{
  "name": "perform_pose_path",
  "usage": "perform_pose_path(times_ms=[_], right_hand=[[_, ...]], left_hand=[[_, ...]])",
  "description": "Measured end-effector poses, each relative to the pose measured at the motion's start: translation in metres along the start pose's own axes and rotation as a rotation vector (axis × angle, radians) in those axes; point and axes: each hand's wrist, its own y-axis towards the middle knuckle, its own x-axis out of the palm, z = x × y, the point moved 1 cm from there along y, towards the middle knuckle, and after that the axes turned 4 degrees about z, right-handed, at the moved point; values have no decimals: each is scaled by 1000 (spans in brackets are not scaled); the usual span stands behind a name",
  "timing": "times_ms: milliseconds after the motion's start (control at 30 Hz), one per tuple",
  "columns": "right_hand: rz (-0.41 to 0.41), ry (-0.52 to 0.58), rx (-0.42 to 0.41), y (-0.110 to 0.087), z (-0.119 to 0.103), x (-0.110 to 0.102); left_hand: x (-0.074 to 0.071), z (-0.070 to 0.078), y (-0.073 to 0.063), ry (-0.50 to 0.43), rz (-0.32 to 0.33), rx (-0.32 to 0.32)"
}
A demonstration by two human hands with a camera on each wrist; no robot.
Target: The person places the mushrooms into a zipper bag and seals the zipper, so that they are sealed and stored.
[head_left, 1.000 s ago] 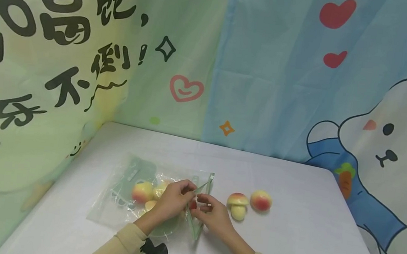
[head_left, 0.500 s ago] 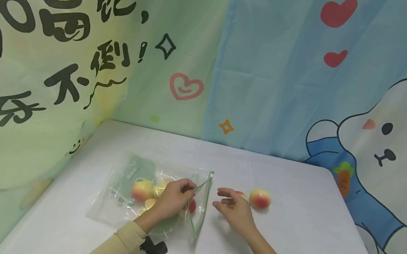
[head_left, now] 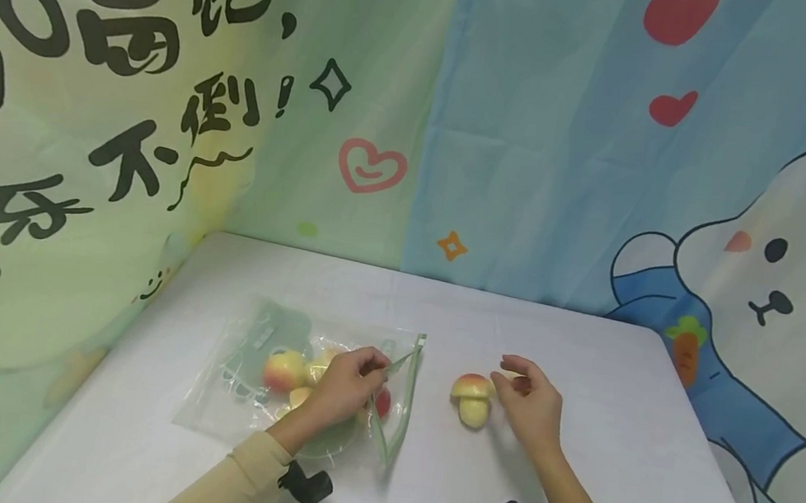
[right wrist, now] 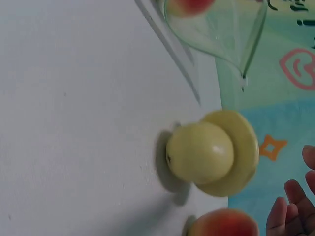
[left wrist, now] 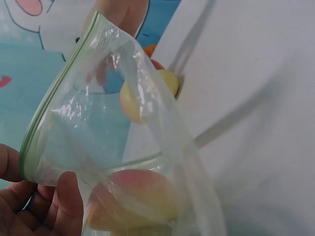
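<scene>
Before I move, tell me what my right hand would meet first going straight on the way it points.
Probably the round reddish fruit, which your right hand mostly covers in the head view, though the depth between them is unclear.

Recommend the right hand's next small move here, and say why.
Probably ease the right hand onto the round reddish fruit and pinch it: in the head view that hand mostly covers it, but no grip shows in the right wrist view. The left hand holds open the clear bag, with a red-and-yellow fruit inside.
</scene>
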Motion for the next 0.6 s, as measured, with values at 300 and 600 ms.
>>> perform_pose_path(times_ms=[300, 600], right_hand=[[-140, -30, 63, -8, 14, 1], [-204, -46, 13, -18, 20, 15]], left_hand=[[2, -2, 2, 5, -4, -6], [2, -5, 0, 19, 9, -4]])
